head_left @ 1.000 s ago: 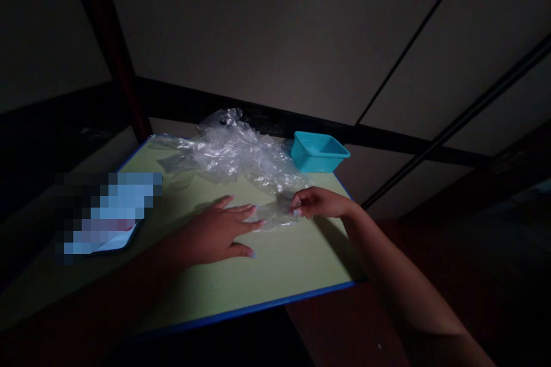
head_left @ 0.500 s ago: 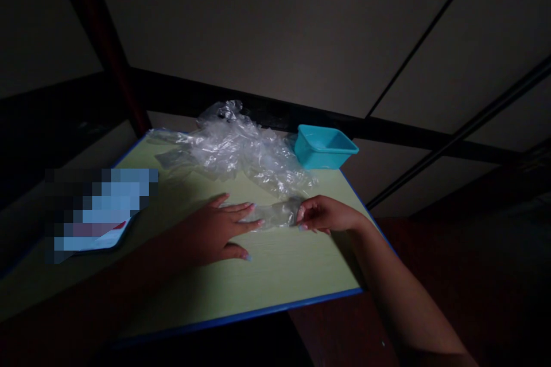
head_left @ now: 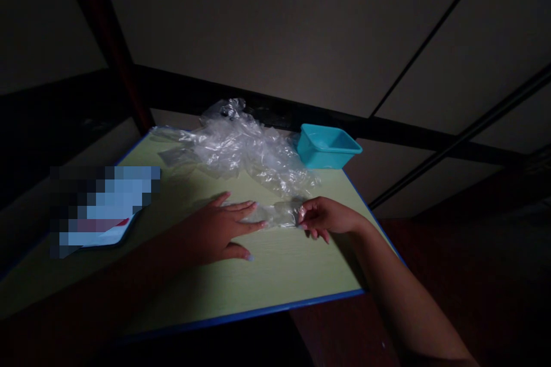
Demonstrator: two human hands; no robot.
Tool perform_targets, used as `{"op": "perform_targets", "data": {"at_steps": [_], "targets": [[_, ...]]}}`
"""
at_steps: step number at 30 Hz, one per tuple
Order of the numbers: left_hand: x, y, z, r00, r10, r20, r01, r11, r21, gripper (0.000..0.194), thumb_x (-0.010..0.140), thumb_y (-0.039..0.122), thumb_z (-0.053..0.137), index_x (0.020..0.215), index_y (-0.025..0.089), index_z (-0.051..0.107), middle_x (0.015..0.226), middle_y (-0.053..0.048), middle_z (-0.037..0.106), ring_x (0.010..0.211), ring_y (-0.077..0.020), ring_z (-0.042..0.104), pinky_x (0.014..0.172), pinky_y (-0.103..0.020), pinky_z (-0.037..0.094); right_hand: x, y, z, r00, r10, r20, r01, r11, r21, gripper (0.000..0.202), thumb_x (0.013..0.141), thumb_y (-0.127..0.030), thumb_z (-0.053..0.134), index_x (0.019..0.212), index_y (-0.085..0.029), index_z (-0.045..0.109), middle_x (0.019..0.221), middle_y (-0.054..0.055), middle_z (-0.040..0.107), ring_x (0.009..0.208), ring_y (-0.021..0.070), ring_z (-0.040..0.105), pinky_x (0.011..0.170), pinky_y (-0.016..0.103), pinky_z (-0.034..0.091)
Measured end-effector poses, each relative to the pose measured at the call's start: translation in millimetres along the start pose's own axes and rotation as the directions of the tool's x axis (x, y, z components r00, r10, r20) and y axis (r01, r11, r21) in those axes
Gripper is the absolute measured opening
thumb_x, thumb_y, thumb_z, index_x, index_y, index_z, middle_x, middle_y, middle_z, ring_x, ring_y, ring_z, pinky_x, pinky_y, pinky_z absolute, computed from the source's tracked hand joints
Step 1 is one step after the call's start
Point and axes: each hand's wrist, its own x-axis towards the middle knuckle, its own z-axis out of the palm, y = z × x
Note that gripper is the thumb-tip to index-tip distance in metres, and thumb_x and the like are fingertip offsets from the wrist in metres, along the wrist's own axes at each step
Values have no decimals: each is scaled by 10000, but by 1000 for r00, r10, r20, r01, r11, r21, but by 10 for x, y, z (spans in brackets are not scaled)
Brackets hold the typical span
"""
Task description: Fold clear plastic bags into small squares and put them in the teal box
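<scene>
A small clear plastic bag (head_left: 282,215) lies flattened on the pale yellow-green table (head_left: 275,264). My left hand (head_left: 219,226) rests flat over the bag's left part, palm down, with its fingers spread. At the bag's right end, my right hand (head_left: 322,219) pinches the edge between thumb and fingers. Behind both hands spreads a loose heap of crumpled clear plastic bags (head_left: 241,146). The part of the small bag beneath my left hand is hidden.
A turquoise plastic bin (head_left: 329,155) stands at the table's back right corner, touching or close to the heap. On the left lies a flat device with a pixelated screen (head_left: 112,200). Panelled walls rise behind the table, whose edge is blue.
The view has shifted slightly. The lower fingers of my right hand have spread a little below the pinch; my left hand stays flat on the bag.
</scene>
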Motion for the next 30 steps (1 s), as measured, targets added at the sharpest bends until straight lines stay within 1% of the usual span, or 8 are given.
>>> {"op": "perform_targets", "data": {"at_steps": [3, 8, 14, 18, 21, 23, 26, 30], "targets": [[-1, -5, 2, 1000, 0, -4, 0, 1000, -4, 618, 842, 623, 473, 1403, 396, 346, 1497, -98, 310, 1378, -286, 305, 1097, -559, 120, 9, 5, 0, 1000, 18, 6, -18, 1000, -18, 133, 713, -238, 628, 776, -150, 551, 513, -66, 579, 342, 62, 495, 322, 167, 419], [-1, -14, 7, 1000, 7, -5, -7, 1000, -11, 617, 848, 617, 469, 1408, 402, 326, 1501, -99, 294, 1384, -282, 293, 1097, -568, 110, 0, -7, -11, 999, 24, -41, -26, 999, -46, 71, 709, -186, 581, 749, -155, 532, 521, -57, 575, 362, 67, 510, 320, 163, 413], [-3, -4, -4, 1000, 2, 4, -2, 1000, -10, 611, 849, 610, 474, 1406, 404, 330, 1497, -95, 306, 1381, -285, 298, 1094, -577, 109, -9, -3, -25, 997, 50, -65, -55, 996, -74, 79, 708, -190, 586, 740, -158, 521, 521, -57, 561, 371, 69, 513, 317, 163, 422], [0, -16, 13, 1000, 7, -17, -7, 1000, 1, 607, 846, 611, 480, 1401, 408, 341, 1497, -91, 311, 1380, -275, 302, 1104, -556, 96, -17, -15, -39, 994, 61, -87, -69, 994, -89, 191, 722, -303, 654, 761, -154, 542, 539, -50, 571, 373, 68, 510, 325, 172, 421], [2, -27, 29, 1000, 18, -24, -18, 1000, -8, 616, 841, 621, 478, 1400, 397, 349, 1494, -98, 314, 1380, -283, 300, 1104, -564, 84, -16, -33, -38, 985, 28, -169, -43, 995, -85, 308, 759, -447, 640, 745, -160, 528, 536, -42, 568, 356, 63, 488, 315, 173, 389], [1, -28, 29, 1000, 19, -21, -19, 1000, -12, 614, 842, 618, 480, 1399, 396, 351, 1493, -97, 317, 1381, -287, 296, 1100, -575, 81, -5, -37, -31, 970, 4, -243, -26, 996, -87, 350, 798, -498, 587, 720, -166, 508, 521, -42, 551, 345, 57, 469, 310, 168, 361], [-2, -18, 15, 1000, 10, -7, -11, 1000, -16, 613, 844, 613, 481, 1401, 397, 345, 1496, -98, 308, 1382, -290, 294, 1094, -587, 92, 24, -31, -18, 944, -24, -330, -9, 995, -100, 348, 832, -500, 535, 714, -176, 484, 488, -59, 514, 324, 54, 434, 304, 166, 325], [-1, -4, -4, 1000, 9, -15, -10, 1000, -19, 612, 848, 611, 475, 1404, 389, 345, 1493, -96, 315, 1381, -286, 297, 1100, -574, 96, 57, -26, -3, 925, -52, -376, 14, 994, -105, 334, 811, -494, 549, 709, -185, 477, 459, -81, 476, 300, 51, 386, 297, 171, 280]]}}
